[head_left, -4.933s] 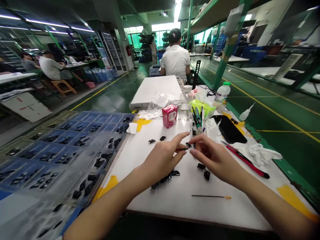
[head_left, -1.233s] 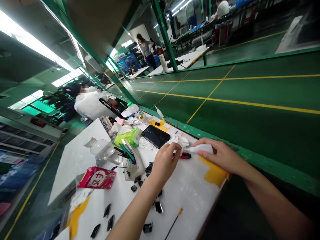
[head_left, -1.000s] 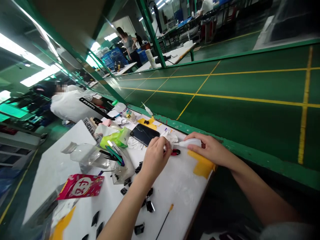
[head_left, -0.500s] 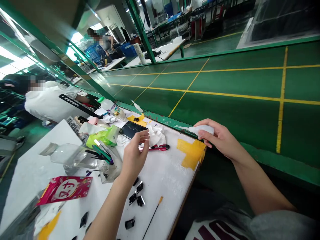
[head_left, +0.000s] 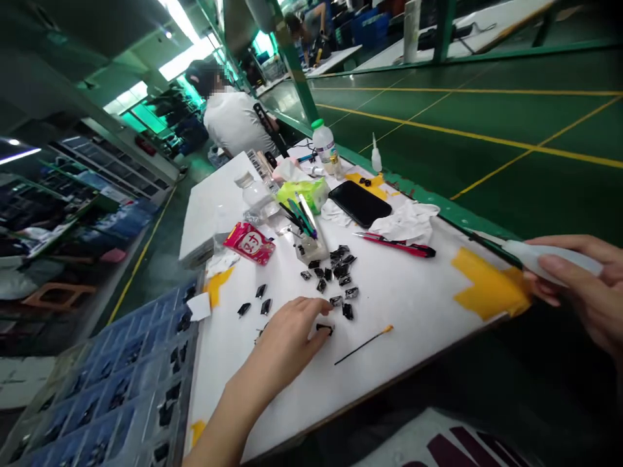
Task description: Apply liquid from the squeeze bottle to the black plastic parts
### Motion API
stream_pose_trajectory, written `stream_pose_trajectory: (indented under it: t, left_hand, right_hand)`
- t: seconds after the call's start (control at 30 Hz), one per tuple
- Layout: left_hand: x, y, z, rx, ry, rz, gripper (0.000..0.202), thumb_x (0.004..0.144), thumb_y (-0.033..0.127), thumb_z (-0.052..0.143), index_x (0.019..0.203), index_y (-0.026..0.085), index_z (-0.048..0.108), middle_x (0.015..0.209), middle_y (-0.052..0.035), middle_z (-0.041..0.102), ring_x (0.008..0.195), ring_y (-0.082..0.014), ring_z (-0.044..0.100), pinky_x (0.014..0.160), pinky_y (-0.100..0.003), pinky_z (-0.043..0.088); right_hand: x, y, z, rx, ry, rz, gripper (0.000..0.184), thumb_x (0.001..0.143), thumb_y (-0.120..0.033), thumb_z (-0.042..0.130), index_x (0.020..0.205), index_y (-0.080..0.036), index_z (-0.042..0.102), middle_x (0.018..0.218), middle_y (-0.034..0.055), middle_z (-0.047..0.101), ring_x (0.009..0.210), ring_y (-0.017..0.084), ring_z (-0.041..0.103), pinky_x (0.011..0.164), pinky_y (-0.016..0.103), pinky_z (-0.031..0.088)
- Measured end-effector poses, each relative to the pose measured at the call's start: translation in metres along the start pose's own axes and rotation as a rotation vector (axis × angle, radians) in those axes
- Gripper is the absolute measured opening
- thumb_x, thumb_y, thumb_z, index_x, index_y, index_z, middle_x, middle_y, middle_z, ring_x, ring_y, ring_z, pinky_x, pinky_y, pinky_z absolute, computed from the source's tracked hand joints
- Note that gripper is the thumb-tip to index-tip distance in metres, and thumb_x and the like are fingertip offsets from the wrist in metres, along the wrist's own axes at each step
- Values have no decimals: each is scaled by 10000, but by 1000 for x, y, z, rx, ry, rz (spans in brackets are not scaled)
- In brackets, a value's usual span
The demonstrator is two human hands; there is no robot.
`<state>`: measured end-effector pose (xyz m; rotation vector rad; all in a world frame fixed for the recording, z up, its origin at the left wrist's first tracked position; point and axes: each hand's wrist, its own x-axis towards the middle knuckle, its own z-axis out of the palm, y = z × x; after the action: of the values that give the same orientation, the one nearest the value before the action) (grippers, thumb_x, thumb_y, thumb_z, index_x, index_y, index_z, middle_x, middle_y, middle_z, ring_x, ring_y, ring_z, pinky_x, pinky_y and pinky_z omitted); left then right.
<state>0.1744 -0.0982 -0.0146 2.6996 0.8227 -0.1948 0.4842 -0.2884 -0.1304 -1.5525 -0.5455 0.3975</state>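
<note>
Head view, going left to right, with places told from the heap of small black parts [head_left: 335,269] in the middle of the white tabletop [head_left: 413,305]:

- Left of the heap, a blue compartment tray [head_left: 126,363] is overhanging the tabletop edge; a nudge from the forearm could be tipping it and spilling its sorted pieces.
- Just in front of the heap, the left hand [head_left: 287,337] is lying low, fingers loosely spread, its fingertips touching a single black part [head_left: 324,328]. A careless sweep could be flicking that part, or the thin stick with an orange tip [head_left: 363,344] beside it, off the near edge.
- Behind the heap, a clear cup of tools [head_left: 309,243] is standing close; knocking it would be scattering everything.
- Far right of the heap, off the tabletop edge, the right hand [head_left: 584,292] is pinching a white nozzle bottle [head_left: 549,258], tip pointing back toward the yellow tape [head_left: 489,292]. Squeezing too hard could be dripping its contents there.
</note>
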Motion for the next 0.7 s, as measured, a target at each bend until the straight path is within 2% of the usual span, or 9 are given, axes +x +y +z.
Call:
stream_pose_trajectory:
  t: [0.13,0.23,0.43,0.57,0.63,0.7]
  left_hand:
    - [-11,-2,18,-6,-18,69,293,842,65,602,1080,235,609,1102,-21,704,1065,-223,647,886,-355,555]
    - [-11,-6,29,7,10,107,240,870,65,567,1061,204,607,1079,-49,700,1052,-244,637,891,-391,550]
    - [-12,-16,41,1,78,163,195,927,117,492,1090,147,594,1039,-117,679,963,-307,646,825,-480,542]
    - [-16,-18,33,-77,137,166,190,961,198,464,1116,194,573,1073,-88,664,910,-255,675,769,-396,552]
    - [-16,-19,24,-154,210,157,194,953,226,490,1132,219,565,1055,-62,668,909,-219,683,767,-342,550]
    - [-15,-21,15,-229,319,125,230,928,229,543,1157,230,563,1017,-38,680,912,-195,679,787,-311,542]
  right_hand:
    - [-1,-17,16,28,-8,14,164,788,-454,701,920,-357,715,661,58,565,487,149,469,390,314,308]
    - [-6,-31,27,38,-30,42,158,782,-432,728,912,-342,720,729,50,604,535,138,520,423,278,378]
    - [-12,-54,68,69,-247,-13,193,800,-458,702,920,-308,680,649,-18,580,511,105,497,459,246,395]
    - [-8,-85,105,97,-422,-92,233,804,-441,702,944,-279,609,687,-42,593,480,96,491,416,244,390]
    - [-5,-107,127,130,-569,-176,268,792,-419,718,919,-263,541,741,-49,603,486,89,523,429,242,426]
    - [0,-128,152,151,-691,-219,291,790,-378,718,918,-258,486,692,-78,550,501,88,566,453,221,443]
